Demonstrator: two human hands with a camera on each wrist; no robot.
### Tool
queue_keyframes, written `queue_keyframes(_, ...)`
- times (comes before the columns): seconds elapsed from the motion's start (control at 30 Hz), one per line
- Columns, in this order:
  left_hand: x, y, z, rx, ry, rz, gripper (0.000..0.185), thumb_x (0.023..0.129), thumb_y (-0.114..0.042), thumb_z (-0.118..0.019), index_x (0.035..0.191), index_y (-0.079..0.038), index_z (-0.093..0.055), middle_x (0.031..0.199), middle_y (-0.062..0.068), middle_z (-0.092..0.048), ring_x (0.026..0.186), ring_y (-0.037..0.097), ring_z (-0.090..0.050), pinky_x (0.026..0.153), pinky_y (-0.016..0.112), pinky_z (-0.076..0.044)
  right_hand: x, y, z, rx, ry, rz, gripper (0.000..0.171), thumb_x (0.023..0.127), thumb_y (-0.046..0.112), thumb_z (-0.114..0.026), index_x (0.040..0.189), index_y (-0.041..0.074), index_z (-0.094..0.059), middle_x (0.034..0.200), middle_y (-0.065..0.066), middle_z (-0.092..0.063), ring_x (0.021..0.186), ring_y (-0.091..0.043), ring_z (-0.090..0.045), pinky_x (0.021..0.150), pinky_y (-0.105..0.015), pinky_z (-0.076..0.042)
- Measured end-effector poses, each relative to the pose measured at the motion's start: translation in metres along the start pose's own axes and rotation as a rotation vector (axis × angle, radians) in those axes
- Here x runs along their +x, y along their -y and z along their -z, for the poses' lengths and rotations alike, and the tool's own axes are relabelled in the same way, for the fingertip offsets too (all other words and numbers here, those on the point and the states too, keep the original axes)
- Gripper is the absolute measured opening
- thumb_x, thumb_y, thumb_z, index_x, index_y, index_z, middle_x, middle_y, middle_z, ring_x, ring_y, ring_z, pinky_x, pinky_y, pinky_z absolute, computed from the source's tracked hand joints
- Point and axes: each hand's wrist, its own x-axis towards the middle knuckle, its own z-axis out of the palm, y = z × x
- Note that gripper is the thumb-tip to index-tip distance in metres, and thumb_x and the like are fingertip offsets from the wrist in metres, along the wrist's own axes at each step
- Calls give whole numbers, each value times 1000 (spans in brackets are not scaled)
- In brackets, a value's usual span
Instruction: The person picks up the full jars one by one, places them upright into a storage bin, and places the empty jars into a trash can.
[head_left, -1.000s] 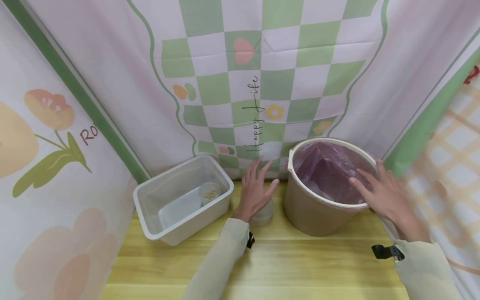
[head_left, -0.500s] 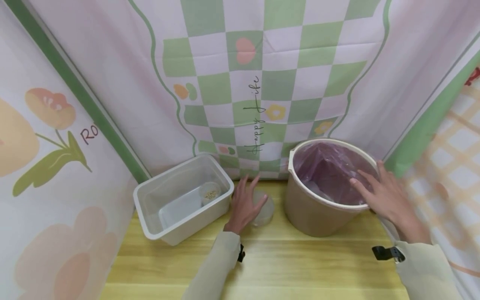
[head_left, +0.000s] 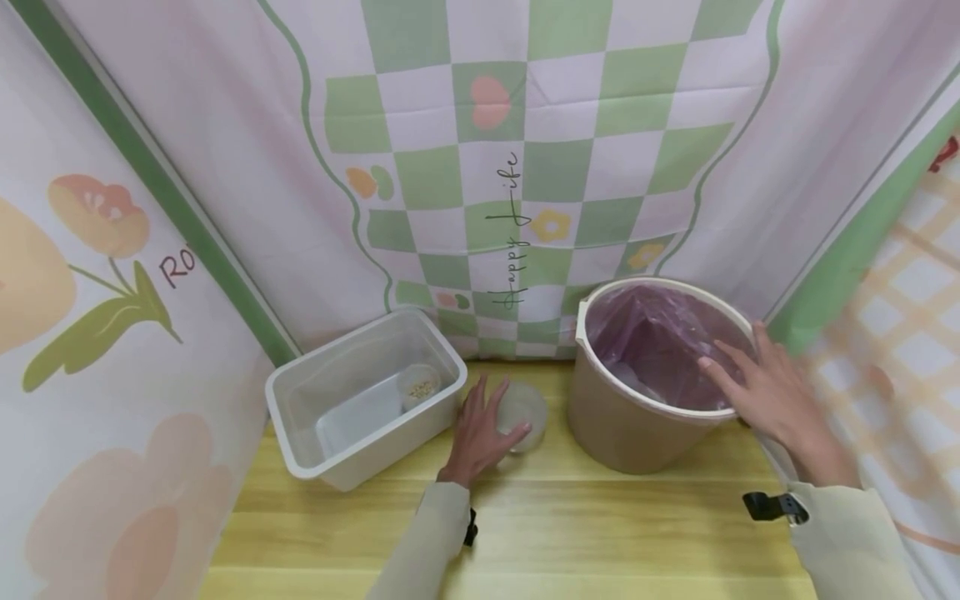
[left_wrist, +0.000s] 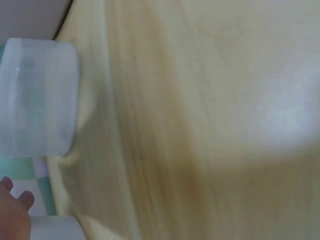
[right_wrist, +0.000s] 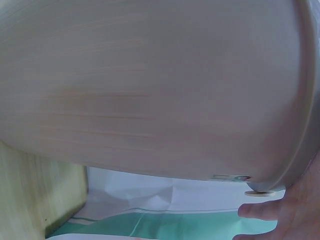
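A small translucent round container (head_left: 525, 406) stands on the wooden table (head_left: 600, 533) between a clear bin and a beige bucket. My left hand (head_left: 478, 421) lies against its left side, fingers loosely spread and thumb at its front; whether it grips is unclear. In the left wrist view the container (left_wrist: 37, 97) is blurred at upper left, and fingertips (left_wrist: 12, 212) show at lower left. My right hand (head_left: 757, 387) rests with straight fingers on the right rim of the bucket (head_left: 622, 425), which is lined with a purple bag (head_left: 652, 333). The bucket wall (right_wrist: 150, 90) fills the right wrist view.
The clear plastic bin (head_left: 300, 417) stands at the left, with a small cup of seeds (head_left: 418, 385) inside. Patterned cloth (head_left: 487, 167) hangs close behind and on both sides. Bare table runs along the near edge.
My left hand has drawn back toward me from the cloth and come down beside the small container. The right hand has stayed on the bucket rim.
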Motion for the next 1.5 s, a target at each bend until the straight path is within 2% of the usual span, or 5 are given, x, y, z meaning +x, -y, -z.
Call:
queue_keyframes(0.47, -9, 3, -13, -69, 31, -14, 106, 84, -70, -82, 172, -36, -32, 183, 17, -14, 164, 45, -30, 123, 68, -42, -1, 2, -1, 3, 1, -21, 72, 116, 52, -40, 163, -3, -42, 178, -30, 18, 144, -84, -12, 114, -94, -8)
queue_keyframes(0.67, -11, 3, -18, -41, 23, -35, 112, 81, -71, -86, 172, -35, -32, 183, 20, -13, 163, 47, -30, 122, 68, -44, -1, 3, -1, 0, -7, -11, 72, 116, 51, -40, 162, -4, -43, 178, -32, 16, 144, -83, -14, 114, -93, -9)
queue_keyframes(0.97, -12, 3, -20, -32, 67, 8, 115, 80, -66, -90, 173, -36, -30, 185, 15, -4, 166, 42, -23, 127, 58, -42, -2, 4, 1, 1, -18, -12, 71, 116, 50, -40, 161, -5, -43, 177, -33, 15, 144, -83, -15, 114, -93, -8)
queue_keyframes(1.37, -11, 7, -27, -56, 18, 12, 105, 82, -53, -94, 170, -34, -39, 183, 19, -12, 161, 43, -34, 115, 56, -55, 0, 2, 0, -15, -35, -1, 70, 116, 50, -40, 159, -6, -46, 177, -35, 12, 143, -83, -17, 114, -93, -11)
queue_keyframes(1.5, -12, 7, -29, -87, 15, 14, 101, 84, -50, -93, 169, -33, -41, 183, 19, -11, 160, 46, -35, 114, 58, -55, 0, 1, -1, -20, -37, -1, 70, 116, 50, -41, 159, -6, -47, 177, -35, 12, 142, -83, -18, 115, -92, -11)
